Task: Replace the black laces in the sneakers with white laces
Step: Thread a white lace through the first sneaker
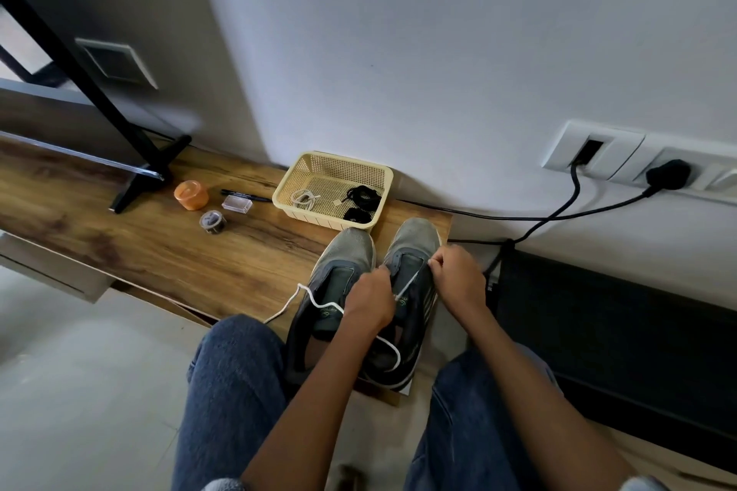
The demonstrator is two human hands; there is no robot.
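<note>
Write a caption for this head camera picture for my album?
Both hands, left and right, thread a white lace through the right sneaker; black laces lie in the basket.

Both forearms reach forward over the right grey-green mesh sneaker. Left hand curled at its tongue, pinching white cord lace; right hand curled at its far-right eyelets.

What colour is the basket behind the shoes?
The basket is pale yellow, with small holes all over. The head view, the only one, shows it.
</note>
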